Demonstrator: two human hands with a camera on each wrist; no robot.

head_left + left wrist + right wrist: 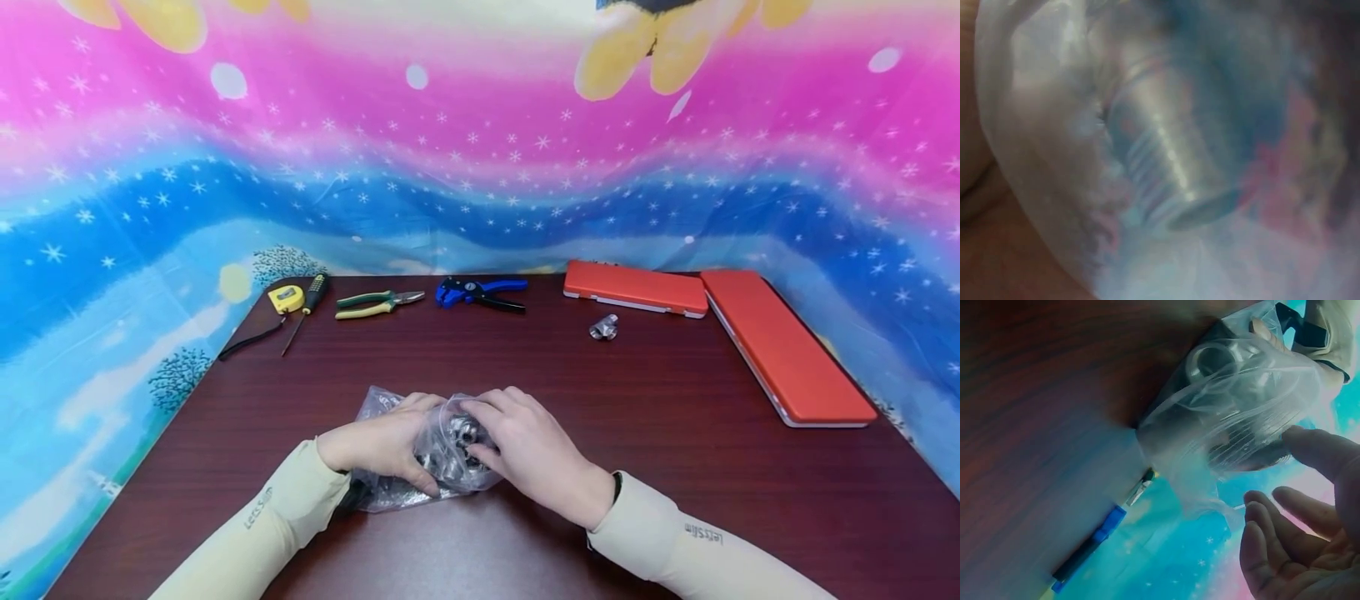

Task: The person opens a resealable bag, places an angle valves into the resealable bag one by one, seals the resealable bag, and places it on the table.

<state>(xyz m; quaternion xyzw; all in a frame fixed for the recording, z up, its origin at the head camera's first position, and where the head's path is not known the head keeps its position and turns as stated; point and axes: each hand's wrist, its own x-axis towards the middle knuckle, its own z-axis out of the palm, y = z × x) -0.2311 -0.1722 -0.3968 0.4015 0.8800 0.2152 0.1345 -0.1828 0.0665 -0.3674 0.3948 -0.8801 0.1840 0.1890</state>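
A clear plastic bag (438, 467) of metal threaded fittings lies on the dark wood table (660, 433) close to the front edge. My left hand (408, 446) grips the bag's left side, its thumb curled under it. My right hand (498, 433) rests on the bag's right top with fingers spread. In the right wrist view the bag (1235, 406) bulges with fittings, the thumb (1322, 450) touches it and the other fingers (1272, 544) hang relaxed just off it. The left wrist view is a blurred close-up of one threaded fitting (1166, 175) through the plastic.
A loose metal fitting (603, 327) lies mid-table right. Two red cases (633, 287) (787, 346) sit at the back right. Along the back edge are a yellow tape measure (287, 298), a screwdriver (309, 300), green pliers (371, 304) and a blue stripping tool (480, 293).
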